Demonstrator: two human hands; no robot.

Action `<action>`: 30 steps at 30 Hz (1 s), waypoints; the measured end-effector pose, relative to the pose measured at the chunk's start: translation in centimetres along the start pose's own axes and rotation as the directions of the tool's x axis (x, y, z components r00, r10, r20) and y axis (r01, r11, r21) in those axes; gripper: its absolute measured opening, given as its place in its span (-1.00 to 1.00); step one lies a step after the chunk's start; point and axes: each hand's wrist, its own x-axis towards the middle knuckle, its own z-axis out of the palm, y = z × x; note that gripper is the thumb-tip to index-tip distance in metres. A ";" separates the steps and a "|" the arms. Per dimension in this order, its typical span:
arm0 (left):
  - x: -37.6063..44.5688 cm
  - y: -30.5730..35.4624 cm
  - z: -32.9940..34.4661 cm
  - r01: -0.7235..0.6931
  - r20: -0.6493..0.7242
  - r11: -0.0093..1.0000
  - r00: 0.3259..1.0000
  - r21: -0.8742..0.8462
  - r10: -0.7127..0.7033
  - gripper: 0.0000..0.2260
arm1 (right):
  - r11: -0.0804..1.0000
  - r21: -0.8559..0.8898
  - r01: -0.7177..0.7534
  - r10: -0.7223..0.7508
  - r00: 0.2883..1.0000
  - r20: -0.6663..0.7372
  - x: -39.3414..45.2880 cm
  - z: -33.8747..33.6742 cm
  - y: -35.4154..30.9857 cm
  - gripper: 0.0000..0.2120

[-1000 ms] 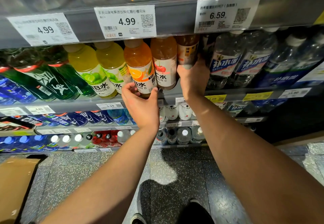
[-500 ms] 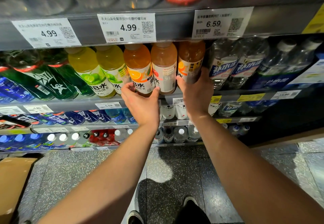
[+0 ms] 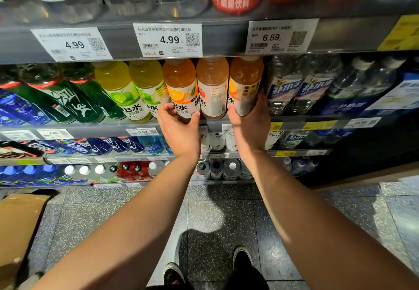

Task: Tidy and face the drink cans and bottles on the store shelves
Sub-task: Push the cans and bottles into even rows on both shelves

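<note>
Three orange drink bottles stand side by side on the middle shelf [image 3: 317,124]. My left hand [image 3: 179,131] grips the base of the leftmost orange bottle [image 3: 180,85], whose orange-slice label faces me. My right hand [image 3: 250,126] wraps around the lower part of the rightmost orange bottle [image 3: 246,83], its label turned partly sideways. Between them stands the paler peach-orange bottle [image 3: 212,85], untouched, showing the back of its label.
Two yellow-green lime bottles [image 3: 118,85] stand left of my hands, with dark green bottles [image 3: 74,99] further left. Clear water bottles [image 3: 285,85] crowd the right. Price tags line the shelf above [image 3: 169,40]. More bottles fill lower shelves. A cardboard box [image 3: 18,228] sits on the floor at left.
My right hand has drawn the rightmost orange bottle forward from deep in the shelf into line with the other two. My left hand has stayed on the leftmost orange bottle.
</note>
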 end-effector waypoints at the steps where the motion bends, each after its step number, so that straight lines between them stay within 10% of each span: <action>1: 0.0 0.1 -0.2 0.007 0.017 1.000 1.000 0.006 -0.007 -0.49 | 0.999 -0.035 0.022 -0.023 1.000 -0.005 -0.1 0.0 0.0 -0.30; 14: -0.4 1.9 -5.2 0.148 0.309 0.984 0.935 0.102 -0.173 -0.52 | 0.938 -0.346 0.033 0.036 0.981 0.193 -3.3 -4.3 -2.5 -0.59; 23: -0.7 7.9 -14.4 0.008 0.434 0.957 0.890 0.289 -0.138 -0.62 | 0.964 -0.252 -0.087 0.234 0.727 0.646 -4.9 -7.3 -10.3 -0.75; 30: 1.3 14.1 -25.9 -0.160 0.453 0.950 0.891 0.268 0.023 -0.56 | 0.981 -0.148 0.128 0.028 0.660 0.751 -8.8 -8.3 -21.9 -0.77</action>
